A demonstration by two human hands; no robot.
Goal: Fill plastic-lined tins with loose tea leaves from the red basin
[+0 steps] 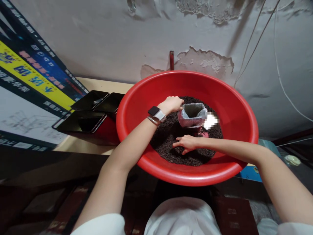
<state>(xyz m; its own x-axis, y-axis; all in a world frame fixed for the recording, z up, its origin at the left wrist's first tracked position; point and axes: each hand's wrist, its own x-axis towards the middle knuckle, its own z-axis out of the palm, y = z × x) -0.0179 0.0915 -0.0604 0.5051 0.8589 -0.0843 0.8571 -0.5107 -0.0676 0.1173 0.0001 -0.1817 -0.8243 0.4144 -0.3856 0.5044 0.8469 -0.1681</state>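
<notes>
A wide red basin (pixel 187 179) holds a bed of dark, loose grains (pixel 168 150); I cannot tell what they are. Inside it stands a small box lined with clear plastic (pixel 192 122), its open top facing up. My left hand (pixel 172 103), with a watch on the wrist, has its fingers closed at the box's left rim, partly hiding its corner. Nearer to me, my right hand (pixel 187 143) rests on the grains with its fingers spread, holding nothing I can see. A blurred white patch (pixel 210 121) lies just right of the box.
Several dark, open-topped boxes (pixel 83 122) stand left of the basin on a pale tabletop (pixel 107 84). A printed banner (pixel 31 75) leans at the far left. Behind is a peeling wall (pixel 102 39), with cords (pixel 256 42) hanging at the right.
</notes>
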